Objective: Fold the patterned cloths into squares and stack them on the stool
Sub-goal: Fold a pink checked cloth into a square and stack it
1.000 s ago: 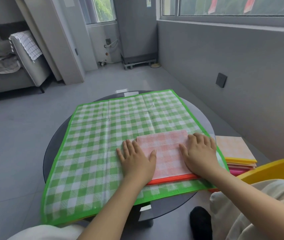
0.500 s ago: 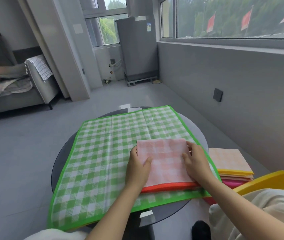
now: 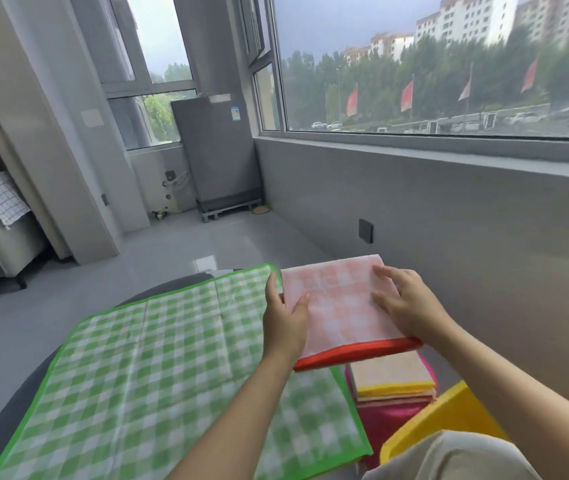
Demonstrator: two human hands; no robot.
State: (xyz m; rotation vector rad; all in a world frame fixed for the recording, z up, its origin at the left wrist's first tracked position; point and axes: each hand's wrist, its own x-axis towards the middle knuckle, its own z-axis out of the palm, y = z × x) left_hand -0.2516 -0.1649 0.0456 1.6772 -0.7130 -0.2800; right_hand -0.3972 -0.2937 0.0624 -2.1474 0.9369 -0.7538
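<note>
Round dark table (image 3: pixel 16 407) on a glossy grey floor (image 3: pixel 179 251), with a green checked cloth (image 3: pixel 158 368) spread flat over most of its top. Just right of it, a pink stool (image 3: pixel 383 420) bearing a stack of folded cloths (image 3: pixel 392 381).

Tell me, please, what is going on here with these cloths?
A person is folding checked cloths and stacking them. Both hands hold a folded pink cloth with a red edge in the air: the left hand grips its left side, and the right hand lies on top near its right side. It hangs above a stack of folded cloths beside the round table. A green checked cloth lies unfolded on the table.
</note>
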